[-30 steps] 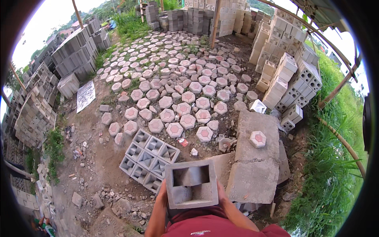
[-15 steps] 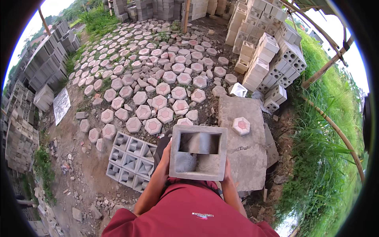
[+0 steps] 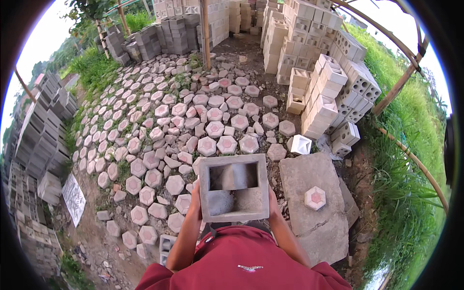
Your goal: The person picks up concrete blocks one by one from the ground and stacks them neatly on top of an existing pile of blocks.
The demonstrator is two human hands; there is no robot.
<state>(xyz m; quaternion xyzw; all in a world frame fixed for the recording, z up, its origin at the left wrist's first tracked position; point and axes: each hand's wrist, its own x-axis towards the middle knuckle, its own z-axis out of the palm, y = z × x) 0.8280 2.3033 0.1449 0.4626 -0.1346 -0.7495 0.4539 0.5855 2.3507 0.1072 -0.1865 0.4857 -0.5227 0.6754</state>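
Note:
Between my two hands I hold a grey square concrete vent block [image 3: 246,200] in front of my body. Its open face is turned up and shows slanted inner vanes and dark openings. My left hand [image 3: 195,199] presses on the block's left side and my right hand [image 3: 273,203] on its right side; most fingers are hidden by it. Beside my left forearm, low down, part of a grey vent block [image 3: 166,241] shows on the ground. To the right, a hexagonal paver [image 3: 315,198] with a reddish centre lies on a flat concrete slab [image 3: 299,181].
Rows of hexagonal pavers [image 3: 215,129] and rubble cover the ground ahead. Pale block stacks [image 3: 323,108] rise at the right, near a white vent block [image 3: 300,144]. A bamboo post [image 3: 206,36] stands ahead. Grey stacks [image 3: 46,121] and a pale sheet [image 3: 73,199] are at left.
The ground, pavers and stacks have shifted down in view, and the slab also to the right. The low vent blocks by my left arm are now mostly out of sight. Both hands still hold the vent block.

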